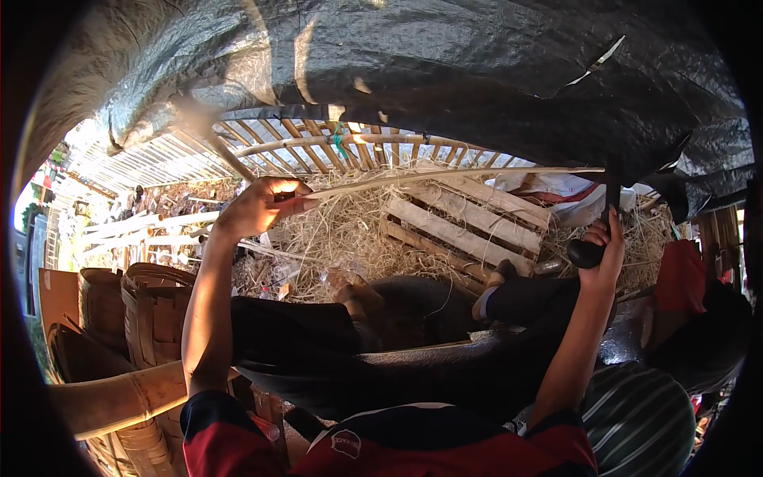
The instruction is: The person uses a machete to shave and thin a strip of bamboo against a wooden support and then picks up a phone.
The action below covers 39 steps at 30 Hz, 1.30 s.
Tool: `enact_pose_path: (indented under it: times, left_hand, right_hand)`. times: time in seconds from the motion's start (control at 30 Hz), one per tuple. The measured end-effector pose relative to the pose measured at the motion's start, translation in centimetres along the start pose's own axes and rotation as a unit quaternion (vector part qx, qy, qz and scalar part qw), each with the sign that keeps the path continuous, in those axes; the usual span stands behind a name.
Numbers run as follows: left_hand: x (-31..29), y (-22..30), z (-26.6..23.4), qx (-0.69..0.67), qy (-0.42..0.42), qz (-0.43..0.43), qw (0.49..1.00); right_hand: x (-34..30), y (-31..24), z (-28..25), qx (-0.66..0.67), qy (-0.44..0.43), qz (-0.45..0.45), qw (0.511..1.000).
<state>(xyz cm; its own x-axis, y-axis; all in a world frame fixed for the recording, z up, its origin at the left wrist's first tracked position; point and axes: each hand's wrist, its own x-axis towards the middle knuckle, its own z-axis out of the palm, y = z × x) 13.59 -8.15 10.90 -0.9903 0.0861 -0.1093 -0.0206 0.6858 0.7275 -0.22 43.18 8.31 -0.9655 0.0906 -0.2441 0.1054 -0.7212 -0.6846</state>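
Note:
A long thin bamboo strip [445, 175] stretches across the view in front of me. My left hand [266, 208] pinches its left end between thumb and fingers. The strip's far right end reaches the dark blade of a knife [586, 253], whose rounded black handle is in my right hand [604, 242]. My right fingers are wrapped round that handle, and the blade points up and away from me. Whether the blade touches the strip or lies just behind it, I cannot tell. Part of the blade blends into the dark sheet behind.
Pale shavings [342, 238] cover the ground around a wooden slatted pallet [461, 226]. Woven bamboo baskets [155, 310] and a thick bamboo pole [119, 397] stand at my left. A dark tarpaulin [445, 63] hangs low ahead, over a bamboo fence [318, 147]. Another person sits at right.

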Motion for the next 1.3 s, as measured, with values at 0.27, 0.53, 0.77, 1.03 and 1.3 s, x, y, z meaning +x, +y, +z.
enact_pose_path:
  times: [0.27, 0.53, 0.77, 1.03, 1.3]
  left_hand:
    - [0.8, 1.1, -0.4, 0.11, 0.052, 0.065, 0.99]
    - [2.0, 2.3, 0.6, -0.039, 0.146, 0.085, 0.985]
    - [1.2, 4.6, 0.7, 0.133, 0.192, 0.086, 0.969]
    - [1.1, 5.5, 3.4, 0.167, 0.251, 0.159, 0.94]
    - [0.6, 6.1, 4.4, 0.165, 0.275, 0.154, 0.934]
  right_hand:
    - [-2.5, 0.7, 1.9, 0.17, -0.178, -0.048, 0.968]
    - [-3.9, 4.4, 3.7, -0.122, -0.142, 0.045, 0.981]
    - [-3.5, 6.1, 5.7, -0.204, -0.061, 0.041, 0.976]
    - [-3.0, 7.9, 5.5, -0.298, -0.05, 0.003, 0.953]
    - [-3.2, 6.1, 6.2, -0.325, -0.107, -0.074, 0.937]
